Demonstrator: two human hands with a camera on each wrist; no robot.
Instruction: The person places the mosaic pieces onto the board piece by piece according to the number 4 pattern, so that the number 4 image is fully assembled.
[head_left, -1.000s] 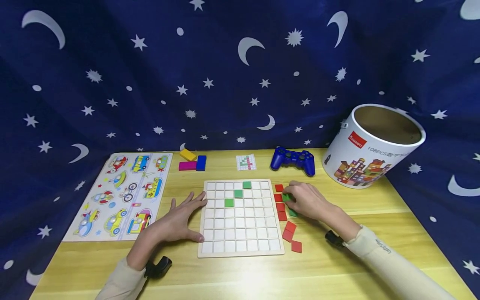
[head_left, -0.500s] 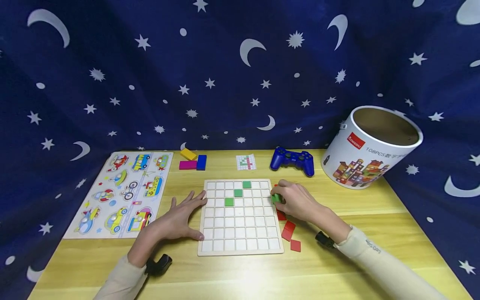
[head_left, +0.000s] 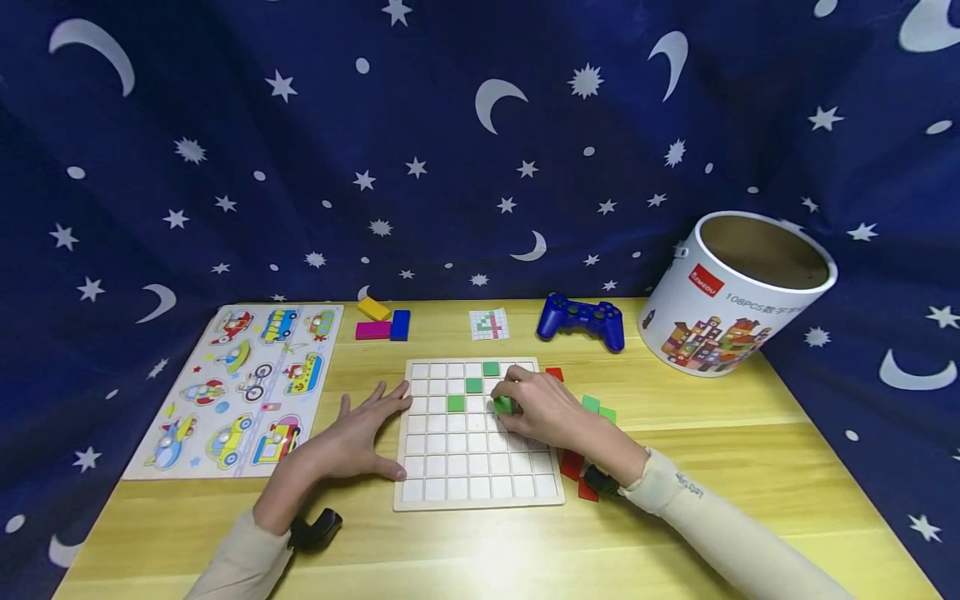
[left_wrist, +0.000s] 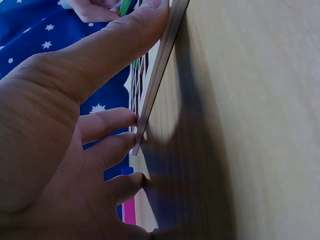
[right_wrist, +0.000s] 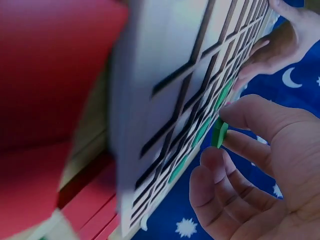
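Note:
A wooden grid board [head_left: 457,467] lies on the table, with three green square tiles in its cells in a diagonal; the lowest green tile [head_left: 456,403] is left of centre. My left hand [head_left: 352,446] rests with spread fingers against the board's left edge, and its thumb touches the rim in the left wrist view. Over the upper right cells, my right hand [head_left: 551,408] pinches another small green tile [right_wrist: 218,134] between thumb and finger. Red tiles [head_left: 572,464] lie right of the board, partly hidden by my right arm. Two loose green tiles [head_left: 591,404] lie beyond that wrist.
A small printed grid card [head_left: 489,324] lies behind the board, beside a blue game controller [head_left: 581,321]. A tall white bucket [head_left: 720,308] stands back right. Coloured blocks [head_left: 373,330] and a vehicle puzzle [head_left: 236,392] lie to the left.
My right hand has picked up a green tile from the pile at the right and carried it left over the board. My left hand has stayed at the board's edge.

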